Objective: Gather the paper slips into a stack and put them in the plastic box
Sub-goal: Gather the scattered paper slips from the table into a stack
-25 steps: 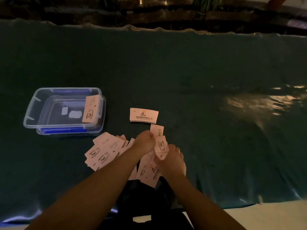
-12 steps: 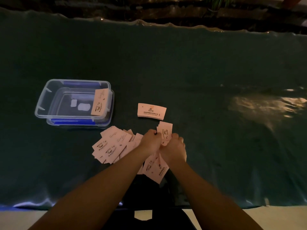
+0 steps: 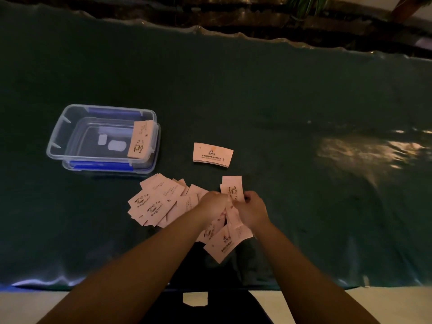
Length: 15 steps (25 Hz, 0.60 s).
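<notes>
Over loose slips [image 3: 159, 202], hands still pinch 1 slip [image 3: 232, 189].

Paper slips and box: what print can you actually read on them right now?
"COFFEE": beside a cup logo on the slip in the plastic box and on the loose slips; letters small, likely reading.
Neat stack: a logo and a line of characters, too small to read.
Plastic box: two pale labels, blank or unreadable.
</notes>
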Each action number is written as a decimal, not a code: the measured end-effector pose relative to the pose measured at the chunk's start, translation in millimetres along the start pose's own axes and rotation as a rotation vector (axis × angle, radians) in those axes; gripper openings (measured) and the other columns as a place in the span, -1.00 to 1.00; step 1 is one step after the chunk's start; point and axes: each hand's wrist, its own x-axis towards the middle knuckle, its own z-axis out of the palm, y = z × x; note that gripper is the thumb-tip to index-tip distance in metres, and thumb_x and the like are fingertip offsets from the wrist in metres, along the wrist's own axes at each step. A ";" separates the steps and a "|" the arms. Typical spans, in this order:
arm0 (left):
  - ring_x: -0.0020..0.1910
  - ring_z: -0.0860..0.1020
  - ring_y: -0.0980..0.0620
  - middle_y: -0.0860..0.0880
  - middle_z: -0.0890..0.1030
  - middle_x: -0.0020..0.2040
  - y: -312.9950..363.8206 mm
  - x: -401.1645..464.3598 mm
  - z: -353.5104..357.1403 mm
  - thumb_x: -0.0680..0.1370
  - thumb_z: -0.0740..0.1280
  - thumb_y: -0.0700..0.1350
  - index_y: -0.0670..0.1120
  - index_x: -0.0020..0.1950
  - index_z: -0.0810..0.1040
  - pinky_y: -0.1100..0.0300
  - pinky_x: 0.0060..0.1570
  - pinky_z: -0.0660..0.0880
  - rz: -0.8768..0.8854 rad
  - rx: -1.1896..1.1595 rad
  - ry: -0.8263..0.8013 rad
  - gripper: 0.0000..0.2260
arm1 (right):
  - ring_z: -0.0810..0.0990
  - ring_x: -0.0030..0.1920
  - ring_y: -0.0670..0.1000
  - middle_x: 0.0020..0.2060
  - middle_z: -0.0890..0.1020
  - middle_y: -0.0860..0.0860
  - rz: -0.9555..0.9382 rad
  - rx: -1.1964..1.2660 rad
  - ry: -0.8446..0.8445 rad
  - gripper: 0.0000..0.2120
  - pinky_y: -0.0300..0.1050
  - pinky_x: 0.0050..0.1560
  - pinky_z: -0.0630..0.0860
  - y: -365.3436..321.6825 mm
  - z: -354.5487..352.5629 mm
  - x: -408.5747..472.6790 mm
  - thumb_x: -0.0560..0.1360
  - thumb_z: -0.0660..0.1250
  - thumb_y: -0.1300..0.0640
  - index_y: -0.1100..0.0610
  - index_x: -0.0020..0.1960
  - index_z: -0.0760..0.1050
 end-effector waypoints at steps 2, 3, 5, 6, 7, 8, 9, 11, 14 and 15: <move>-0.02 0.64 -0.01 -0.10 0.60 0.03 2.7 -7.2 -4.9 0.64 0.33 -0.17 -0.19 0.34 0.54 0.13 0.05 0.60 0.075 0.341 -0.120 -0.72 | 0.63 0.01 -0.01 0.20 0.61 -0.04 0.008 0.011 -0.022 -0.77 -0.15 -0.25 0.49 -0.6 -5.3 0.7 0.63 0.39 0.11 0.00 0.27 0.49; 0.06 0.63 -0.02 -0.10 0.59 0.12 1.4 -12.0 -3.4 0.64 0.33 -0.16 -0.12 0.31 0.55 0.14 0.11 0.58 0.043 0.406 -0.104 -0.75 | 0.61 0.04 0.01 0.19 0.58 -0.04 0.013 0.020 -0.030 -0.78 -0.15 -0.23 0.48 -1.2 -7.9 1.3 0.64 0.37 0.12 0.00 0.27 0.49; 0.08 0.62 0.01 -0.08 0.62 0.24 -8.5 -21.3 6.4 0.65 0.32 -0.07 -0.04 0.29 0.56 0.15 0.10 0.56 0.155 0.466 -0.024 -0.78 | 0.57 0.02 -0.01 0.19 0.55 -0.03 0.016 0.033 -0.029 -0.75 -0.15 -0.22 0.45 -2.4 -13.0 2.6 0.65 0.36 0.10 0.01 0.32 0.48; 0.16 0.62 -0.01 -0.07 0.60 0.32 -18.7 -26.8 12.7 0.63 0.33 0.05 -0.02 0.34 0.53 0.08 0.18 0.57 0.200 0.465 0.002 -0.69 | 0.56 -0.02 -0.04 0.19 0.54 -0.03 0.022 0.042 -0.019 -0.74 -0.16 -0.24 0.44 -2.6 -15.0 3.3 0.66 0.36 0.09 0.01 0.33 0.48; 0.32 0.56 -0.06 -0.05 0.53 0.43 -30.5 -33.6 22.3 0.56 0.35 0.21 0.00 0.45 0.44 -0.04 0.30 0.53 0.215 0.441 0.021 -0.48 | 0.56 -0.05 -0.07 0.19 0.55 -0.03 0.033 0.064 -0.008 -0.75 -0.16 -0.25 0.44 -2.3 -16.9 3.6 0.66 0.37 0.09 0.01 0.32 0.48; 0.45 0.44 -0.13 -0.04 0.41 0.53 -38.0 -41.1 29.8 0.47 0.35 0.36 0.01 0.55 0.30 -0.14 0.40 0.44 0.212 0.479 -0.001 -0.24 | 0.57 -0.05 -0.06 0.21 0.57 -0.01 0.046 0.102 0.001 -0.75 -0.13 -0.22 0.49 -2.3 -18.3 3.5 0.66 0.37 0.08 0.01 0.32 0.48; 0.52 0.34 -0.18 -0.05 0.32 0.58 -45.0 -48.2 38.4 0.38 0.36 0.45 0.01 0.60 0.18 -0.21 0.44 0.35 0.200 0.581 -0.014 -0.07 | 0.61 -0.01 -0.02 0.25 0.59 0.01 0.059 0.139 0.011 -0.74 -0.07 -0.16 0.56 -2.3 -19.4 2.9 0.66 0.37 0.09 0.02 0.34 0.48; 0.55 0.26 -0.20 -0.08 0.25 0.60 -50.2 -51.0 50.0 0.36 0.40 0.42 -0.01 0.61 0.09 -0.24 0.46 0.28 0.244 0.685 -0.011 -0.01 | 0.65 0.08 0.05 0.31 0.61 0.06 0.082 0.183 0.032 -0.67 0.02 -0.04 0.63 -1.4 -21.1 1.6 0.65 0.38 0.09 0.04 0.40 0.47; 0.53 0.27 -0.16 -0.09 0.28 0.57 -52.6 -51.4 45.6 0.47 0.44 0.19 -0.03 0.60 0.13 -0.20 0.49 0.24 0.291 0.684 0.049 -0.17 | 0.66 0.04 0.03 0.32 0.62 0.07 0.081 0.203 0.023 -0.65 -0.01 -0.12 0.62 1.6 -24.2 -0.4 0.66 0.38 0.09 0.05 0.43 0.47; 0.53 0.26 -0.15 -0.08 0.28 0.57 -52.9 -50.6 41.2 0.48 0.45 0.15 -0.03 0.61 0.14 -0.20 0.51 0.21 0.293 0.685 0.068 -0.19 | 0.67 0.06 0.05 0.33 0.63 0.07 0.074 0.197 0.015 -0.64 0.01 -0.09 0.64 2.9 -25.3 -0.4 0.66 0.38 0.09 0.05 0.43 0.47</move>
